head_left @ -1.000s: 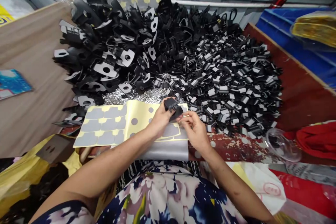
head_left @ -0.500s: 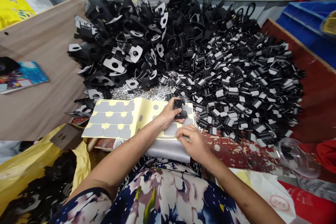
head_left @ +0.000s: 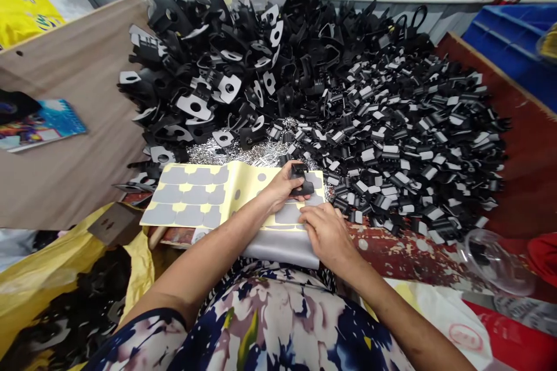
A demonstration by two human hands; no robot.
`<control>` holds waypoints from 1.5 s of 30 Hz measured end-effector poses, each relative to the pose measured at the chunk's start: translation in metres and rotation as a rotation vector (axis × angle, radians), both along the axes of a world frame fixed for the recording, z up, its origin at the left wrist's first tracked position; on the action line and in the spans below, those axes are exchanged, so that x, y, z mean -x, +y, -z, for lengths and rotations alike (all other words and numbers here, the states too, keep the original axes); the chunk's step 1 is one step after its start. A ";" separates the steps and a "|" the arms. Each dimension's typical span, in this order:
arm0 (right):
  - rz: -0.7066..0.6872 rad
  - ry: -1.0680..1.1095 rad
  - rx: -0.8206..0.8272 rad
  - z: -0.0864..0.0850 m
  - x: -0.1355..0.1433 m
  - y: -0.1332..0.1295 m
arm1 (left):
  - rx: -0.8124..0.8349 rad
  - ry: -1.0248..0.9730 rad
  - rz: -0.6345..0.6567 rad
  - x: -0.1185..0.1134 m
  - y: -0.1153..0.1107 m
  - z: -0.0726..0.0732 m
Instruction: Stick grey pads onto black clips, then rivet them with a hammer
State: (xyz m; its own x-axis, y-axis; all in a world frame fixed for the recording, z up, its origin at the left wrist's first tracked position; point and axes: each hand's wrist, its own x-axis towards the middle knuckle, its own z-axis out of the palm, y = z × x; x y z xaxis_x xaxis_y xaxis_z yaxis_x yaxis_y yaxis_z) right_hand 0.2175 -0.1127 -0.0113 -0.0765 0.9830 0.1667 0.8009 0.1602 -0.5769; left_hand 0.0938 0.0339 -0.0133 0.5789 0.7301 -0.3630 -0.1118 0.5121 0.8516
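My left hand (head_left: 285, 186) grips a black plastic clip part (head_left: 301, 181), thumb on top, over the right end of a sticker sheet. That yellow backing sheet (head_left: 235, 208) carries grey stickers (head_left: 200, 196) in rows and lies on the bench in front of me. My right hand (head_left: 326, 229) rests at the sheet's right edge, fingers curled and fingertips on a grey sticker. Whatever those fingertips pinch, if anything, is too small to make out.
Behind the sheet lie loose metal pins (head_left: 243, 151). Large black clip parts (head_left: 183, 81) are heaped at back left, small black-and-grey pieces (head_left: 404, 145) at right. A clear plastic cup (head_left: 496, 261) sits front right; a yellow bag (head_left: 139, 266) of black parts front left.
My right hand has shifted slightly right, and its fingers have curled closer together on the sheet. The left hand still holds the clip part. The whole view has moved a little.
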 end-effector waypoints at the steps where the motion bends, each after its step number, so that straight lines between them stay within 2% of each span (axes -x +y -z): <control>1: -0.001 0.022 0.008 -0.001 0.004 -0.004 | -0.005 0.003 -0.001 0.000 0.000 0.000; 3: -0.058 0.155 0.092 -0.015 0.011 -0.013 | -0.010 0.010 -0.004 0.000 0.001 0.001; 6: -0.357 0.406 0.333 -0.049 0.013 -0.027 | -0.001 0.003 0.012 0.000 0.003 0.002; 7: -0.429 0.445 0.360 -0.059 0.011 -0.029 | 0.001 -0.005 0.017 0.001 0.003 0.002; 8: -0.436 0.455 0.329 -0.066 0.008 -0.029 | 0.005 -0.017 0.018 0.002 0.004 0.001; 9: -0.369 0.443 0.249 -0.069 0.004 -0.027 | 0.016 -0.037 0.013 0.003 0.003 0.000; 11: -0.085 0.416 0.037 -0.066 -0.006 -0.018 | 0.074 -0.100 0.004 0.008 0.000 -0.005; 13: 0.162 0.446 -0.095 -0.054 -0.018 -0.007 | 0.165 -0.188 0.012 0.013 -0.008 -0.011; 15: 0.267 0.522 -0.137 -0.042 -0.026 0.003 | 0.238 -0.273 0.024 0.019 -0.019 -0.018; 18: 0.296 0.577 -0.160 -0.030 -0.029 0.009 | 0.276 -0.340 0.028 0.023 -0.035 -0.027; 22: 0.299 0.534 -0.183 -0.026 -0.023 0.012 | 0.279 -0.384 0.047 0.021 -0.046 -0.031; 32: 0.319 0.505 -0.202 -0.016 -0.023 0.014 | 0.294 -0.430 0.033 0.018 -0.051 -0.032; 37: 0.309 0.461 -0.213 -0.022 -0.021 0.014 | 0.295 -0.416 0.027 0.018 -0.051 -0.035; 41: 0.288 0.320 -0.244 -0.028 -0.015 0.013 | 0.178 -0.358 0.028 0.015 -0.057 -0.034; 45: 0.265 0.136 -0.308 -0.023 -0.004 0.010 | -0.094 -0.183 -0.173 0.005 -0.065 -0.020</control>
